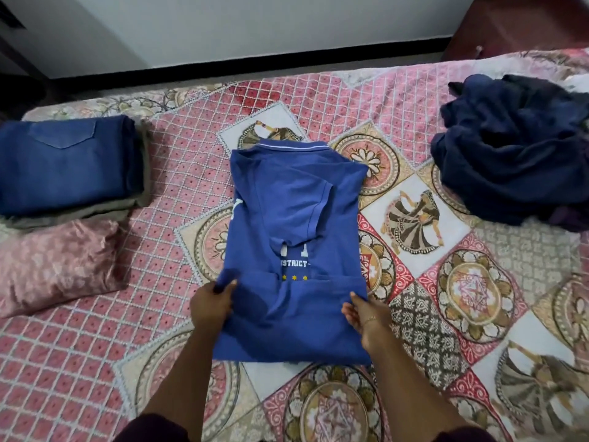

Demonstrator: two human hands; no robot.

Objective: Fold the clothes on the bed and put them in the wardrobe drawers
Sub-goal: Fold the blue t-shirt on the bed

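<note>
My left hand [212, 301] pinches blue shirt [293, 237] hem; right hand [363, 314] grips other edge, fingers tucked under cloth. Print half covered by sleeve.

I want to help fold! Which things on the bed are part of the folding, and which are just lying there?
Part of the job:
blue polo shirt, gripped by the left hand and right hand
folded jeans stack
dark unfolded pile

Just lying there:
pink pillow
patterned bedspread

A pink pillow [54, 260] lies at the bedspread's [318, 100] left edge, white wall [255, 23] beyond.
</note>
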